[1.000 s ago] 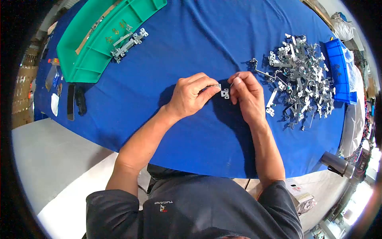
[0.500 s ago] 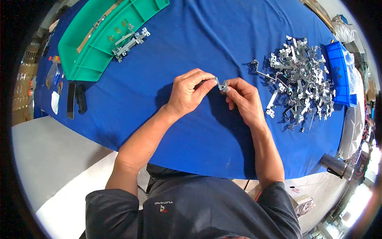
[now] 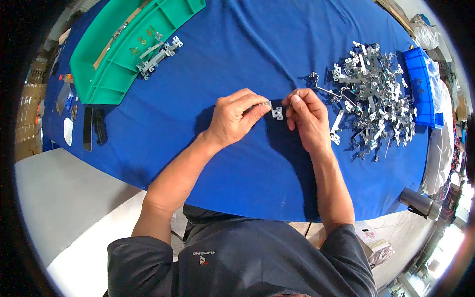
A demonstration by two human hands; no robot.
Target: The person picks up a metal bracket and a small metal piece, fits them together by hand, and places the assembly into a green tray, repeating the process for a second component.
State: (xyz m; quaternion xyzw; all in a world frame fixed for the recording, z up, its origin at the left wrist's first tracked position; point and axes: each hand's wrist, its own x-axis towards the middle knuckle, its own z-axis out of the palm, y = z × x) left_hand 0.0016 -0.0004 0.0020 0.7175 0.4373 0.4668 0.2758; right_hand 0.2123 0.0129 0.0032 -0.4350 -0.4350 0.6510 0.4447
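Note:
My left hand (image 3: pixel 236 118) pinches a small silver metal bracket (image 3: pixel 277 113) by its left end, above the blue cloth. Its wider end with holes points toward my right hand (image 3: pixel 308 116). The right thumb and forefinger are pressed together just right of the bracket and apart from it. Whatever lies between those fingertips is too small to tell. A large heap of similar metal brackets (image 3: pixel 373 94) lies on the cloth to the right.
A green tray (image 3: pixel 106 86) stands at the upper left, with metal brackets (image 3: pixel 159 57) beside it. Two dark bars (image 3: pixel 89 126) lie at the left edge. On the right are a blue bin (image 3: pixel 418 84) and a metal bottle (image 3: pixel 419 203).
My right hand has let go of the bracket's right end and moved slightly right and up. The left hand keeps the bracket in nearly the same place.

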